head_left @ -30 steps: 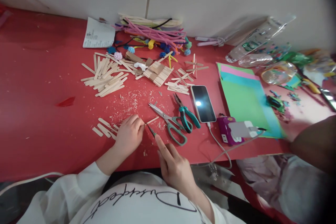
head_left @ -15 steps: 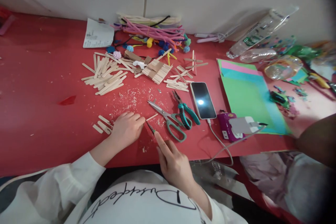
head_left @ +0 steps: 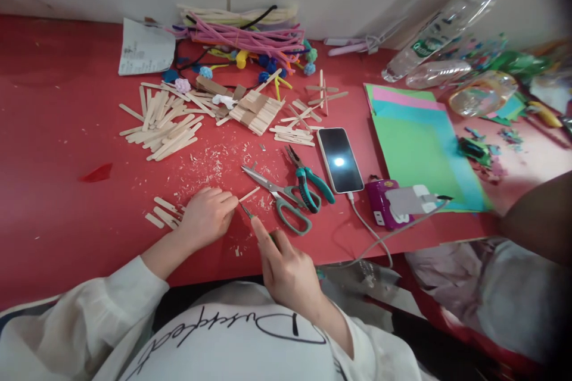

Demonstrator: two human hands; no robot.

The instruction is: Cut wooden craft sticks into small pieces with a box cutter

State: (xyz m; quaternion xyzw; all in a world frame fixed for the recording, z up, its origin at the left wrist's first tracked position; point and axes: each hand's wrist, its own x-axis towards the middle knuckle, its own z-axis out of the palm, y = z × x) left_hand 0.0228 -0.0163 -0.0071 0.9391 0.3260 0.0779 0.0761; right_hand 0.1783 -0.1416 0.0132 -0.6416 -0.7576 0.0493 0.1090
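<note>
1. Thin wooden stick lies flat near the front edge of the table, about mid-way along. Left hand pins its left end, fingers closed on it.
2. Right hand has its fingers wrapped tight around a little green-handled blade, tip just beside the stick.
3. Looks like whittling in progress, going by the shavings behind. Any cut here wants the stick held firm and fingertips clear of the edge.
4. Scissors and pliers sit just right, cut bits to the left.

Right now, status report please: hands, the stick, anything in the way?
Left hand pinning thin wooden stick on red table. Right hand gripping small knife, tip near stick. Scissors close beside, shavings scattered around.
</note>
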